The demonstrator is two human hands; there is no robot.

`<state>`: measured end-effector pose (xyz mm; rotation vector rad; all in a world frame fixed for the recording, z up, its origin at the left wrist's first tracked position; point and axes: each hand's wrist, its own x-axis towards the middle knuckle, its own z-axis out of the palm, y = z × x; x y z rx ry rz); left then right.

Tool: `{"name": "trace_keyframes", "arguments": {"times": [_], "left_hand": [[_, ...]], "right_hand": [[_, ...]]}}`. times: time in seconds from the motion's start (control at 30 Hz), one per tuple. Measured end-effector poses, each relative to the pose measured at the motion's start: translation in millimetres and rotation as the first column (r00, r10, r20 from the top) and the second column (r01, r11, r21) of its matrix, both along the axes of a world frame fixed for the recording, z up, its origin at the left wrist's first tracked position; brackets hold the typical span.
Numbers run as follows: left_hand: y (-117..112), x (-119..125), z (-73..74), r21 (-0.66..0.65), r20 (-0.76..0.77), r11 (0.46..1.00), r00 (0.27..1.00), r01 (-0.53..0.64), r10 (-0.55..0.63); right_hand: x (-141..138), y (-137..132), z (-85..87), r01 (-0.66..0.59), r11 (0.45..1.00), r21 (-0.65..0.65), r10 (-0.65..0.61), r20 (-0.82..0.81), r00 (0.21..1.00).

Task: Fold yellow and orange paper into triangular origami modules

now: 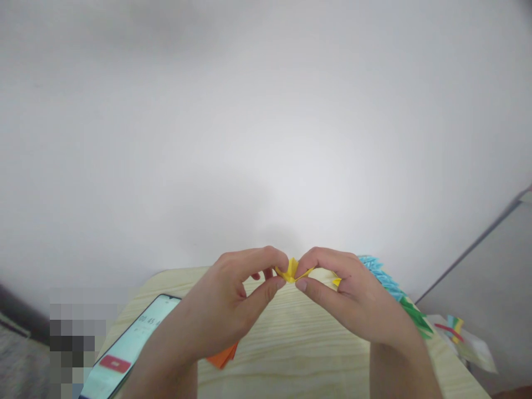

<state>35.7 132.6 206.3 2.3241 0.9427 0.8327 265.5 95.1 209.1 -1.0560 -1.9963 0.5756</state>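
A small folded piece of yellow paper (292, 269) is held up between my two hands, above the far part of the table. My left hand (245, 293) pinches its left side between thumb and index finger. On the other side, the thumb and index finger of my right hand (349, 293) pinch the right edge. The middle of the paper stands up in a small point between the fingertips. Another bit of yellow paper (336, 282) shows just behind my right hand, partly covered by it.
A phone with a running timer (137, 338) lies at the left of the wooden table (291, 354). Orange paper (223, 354) sits partly under my left wrist. Blue folded pieces (382, 277) and green ones (417, 317) line the right edge. A plastic bag (477, 349) is beyond; a white wall (266, 138) rises behind.
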Motion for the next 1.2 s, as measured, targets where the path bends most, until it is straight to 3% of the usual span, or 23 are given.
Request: {"name": "trace_keyframes", "arguments": {"times": [0.33,0.8,1.2], "left_hand": [[0,-3,5.7,-0.022,-0.049,0.998,0.997,0.061,-0.062],[-2,-2,2.8,0.029,-0.006,0.999,1.0,0.021,-0.02],[-4,6,4.1,0.089,0.16,0.995,0.986,-0.051,0.036]], "right_hand": [[1,2,1.2,-0.051,0.999,0.001,0.051,0.041,0.998],[-4,4,-4.4,0.001,0.999,0.039,0.001,-0.056,0.998],[-10,1,-9.1,0.109,0.994,0.016,-0.104,-0.173,0.979]]}}
